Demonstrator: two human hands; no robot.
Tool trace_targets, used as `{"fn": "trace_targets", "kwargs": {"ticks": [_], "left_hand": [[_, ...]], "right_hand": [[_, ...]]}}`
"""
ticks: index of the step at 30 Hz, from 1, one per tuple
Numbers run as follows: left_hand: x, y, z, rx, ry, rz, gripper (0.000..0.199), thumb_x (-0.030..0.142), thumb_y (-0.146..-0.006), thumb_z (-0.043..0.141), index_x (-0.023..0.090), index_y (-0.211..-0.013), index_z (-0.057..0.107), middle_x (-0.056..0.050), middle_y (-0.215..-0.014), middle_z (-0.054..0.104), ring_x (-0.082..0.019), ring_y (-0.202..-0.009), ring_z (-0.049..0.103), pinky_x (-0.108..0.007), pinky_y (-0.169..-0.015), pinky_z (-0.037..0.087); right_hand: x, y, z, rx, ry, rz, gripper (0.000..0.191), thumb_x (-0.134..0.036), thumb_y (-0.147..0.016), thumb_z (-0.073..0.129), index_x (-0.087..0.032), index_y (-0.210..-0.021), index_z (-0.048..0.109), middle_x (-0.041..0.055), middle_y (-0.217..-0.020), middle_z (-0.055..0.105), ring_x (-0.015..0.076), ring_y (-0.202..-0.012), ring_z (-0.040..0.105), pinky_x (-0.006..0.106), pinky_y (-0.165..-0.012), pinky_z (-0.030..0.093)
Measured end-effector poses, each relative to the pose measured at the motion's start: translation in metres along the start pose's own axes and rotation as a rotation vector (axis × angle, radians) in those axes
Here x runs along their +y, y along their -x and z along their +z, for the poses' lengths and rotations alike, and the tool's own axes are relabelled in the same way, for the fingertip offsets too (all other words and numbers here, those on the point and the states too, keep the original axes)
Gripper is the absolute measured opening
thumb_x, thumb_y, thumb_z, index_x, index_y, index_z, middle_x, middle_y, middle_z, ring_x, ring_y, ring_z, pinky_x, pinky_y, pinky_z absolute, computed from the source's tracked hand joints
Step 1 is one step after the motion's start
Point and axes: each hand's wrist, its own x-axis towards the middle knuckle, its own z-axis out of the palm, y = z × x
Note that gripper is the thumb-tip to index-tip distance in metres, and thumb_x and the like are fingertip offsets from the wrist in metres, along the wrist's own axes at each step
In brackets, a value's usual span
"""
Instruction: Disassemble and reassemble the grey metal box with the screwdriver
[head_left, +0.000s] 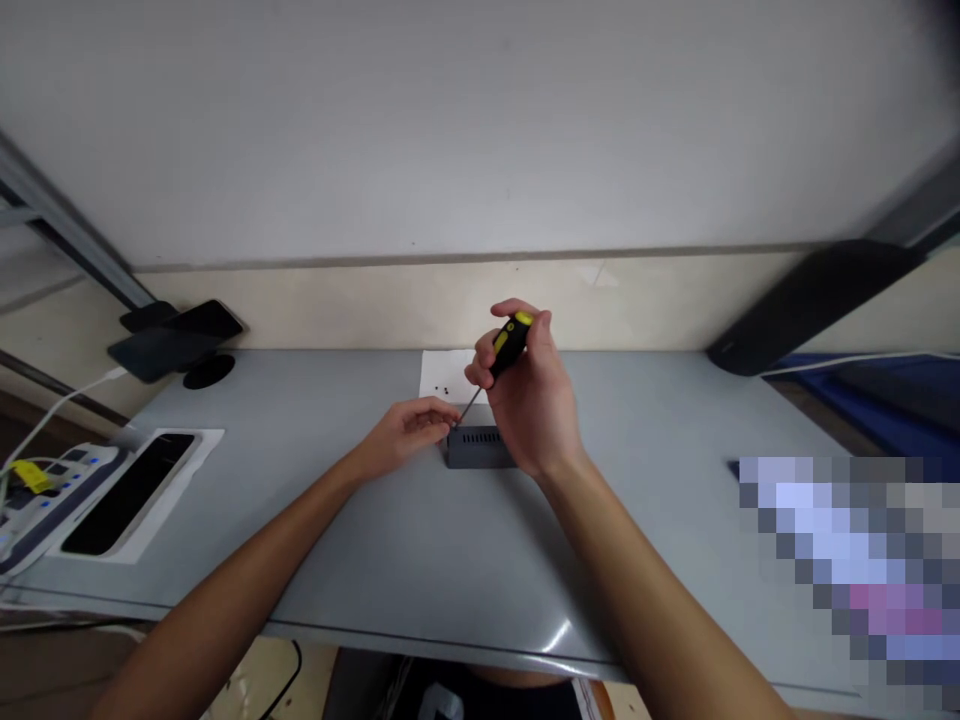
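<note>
A black-and-yellow screwdriver (511, 342) is gripped in my right hand (536, 405), its shaft slanting down to the left. The screwdriver's tip reaches the upper left corner of a small dark grey box (474, 452) with a row of vent slots. My left hand (409, 435) is at that same corner, thumb and fingers closed around the box's left end, close to the screwdriver tip. The box's right end is hidden behind my right hand. Behind it lies a white sheet of paper (444, 368) with several tiny dark screws (445, 390) on it.
The grey table (360, 580) meets a pale wall. To the left are a phone on a stand (180, 340), another phone (131, 492) on white paper, and a power strip (64, 490) with cables. A black cylinder (810, 305) and a pixelated area are on the right.
</note>
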Motion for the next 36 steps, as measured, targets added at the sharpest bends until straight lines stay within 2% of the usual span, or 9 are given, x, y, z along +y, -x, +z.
{"fn": "trace_targets", "kwargs": {"ticks": [5,11,18,21,25,30,36], "left_hand": [[-0.003,0.001,0.002,-0.028,0.010,0.006,0.025,0.037,-0.093,0.069,0.018,-0.108,0.072,-0.009,-0.111,0.071,-0.020,-0.097,0.065,-0.030,-0.085,0.049],[0.001,0.001,0.003,-0.030,-0.003,0.017,0.023,0.037,-0.093,0.069,0.018,-0.106,0.072,-0.009,-0.107,0.071,-0.019,-0.094,0.064,-0.030,-0.083,0.048],[-0.003,-0.002,0.001,0.044,-0.082,0.070,0.021,0.038,-0.094,0.069,0.018,-0.100,0.073,-0.005,-0.098,0.070,-0.016,-0.089,0.062,-0.027,-0.080,0.046],[-0.006,-0.005,-0.008,0.143,-0.212,0.068,0.022,0.039,-0.096,0.065,0.020,-0.104,0.074,-0.004,-0.097,0.071,-0.015,-0.086,0.061,-0.027,-0.078,0.046],[-0.015,-0.008,-0.023,0.314,-0.595,0.116,0.018,0.034,-0.097,0.063,0.022,-0.102,0.075,-0.002,-0.090,0.066,-0.014,-0.077,0.057,-0.028,-0.073,0.044],[-0.026,-0.013,-0.028,0.326,-0.837,0.062,0.018,0.031,-0.098,0.060,0.023,-0.105,0.074,-0.002,-0.095,0.065,-0.015,-0.081,0.060,-0.028,-0.077,0.048],[-0.024,-0.031,-0.023,0.292,-1.046,-0.007,0.020,0.034,-0.098,0.060,0.024,-0.106,0.075,-0.003,-0.099,0.066,-0.017,-0.085,0.064,-0.029,-0.076,0.048]], "right_hand": [[0.001,0.000,0.000,-0.011,-0.036,0.024,0.042,-0.069,-0.097,0.044,-0.030,-0.106,0.058,-0.0014,-0.074,0.047,0.0144,-0.060,0.046,0.030,-0.064,0.050],[0.000,0.001,0.000,-0.009,-0.051,0.017,0.041,-0.068,-0.098,0.043,-0.030,-0.106,0.057,-0.0014,-0.074,0.048,0.0147,-0.059,0.046,0.030,-0.064,0.049],[-0.004,-0.001,-0.004,0.010,-0.053,-0.035,0.040,-0.068,-0.098,0.043,-0.031,-0.106,0.057,-0.0007,-0.073,0.049,0.0148,-0.059,0.048,0.031,-0.063,0.051],[-0.007,-0.006,-0.011,0.036,-0.076,-0.064,0.038,-0.066,-0.100,0.041,-0.031,-0.106,0.057,-0.0010,-0.074,0.048,0.0145,-0.059,0.047,0.030,-0.064,0.051],[-0.009,-0.014,-0.025,0.082,-0.090,-0.096,0.036,-0.063,-0.101,0.040,-0.031,-0.106,0.057,-0.0013,-0.074,0.046,0.0138,-0.060,0.047,0.029,-0.065,0.051],[0.000,-0.023,-0.041,0.167,-0.003,-0.132,0.039,-0.065,-0.100,0.041,-0.030,-0.106,0.057,-0.0010,-0.074,0.048,0.0137,-0.059,0.047,0.028,-0.061,0.048],[0.010,-0.028,-0.054,0.191,0.092,-0.189,0.037,-0.059,-0.102,0.039,-0.028,-0.106,0.059,-0.0012,-0.073,0.049,0.0132,-0.059,0.045,0.027,-0.059,0.043]]}}
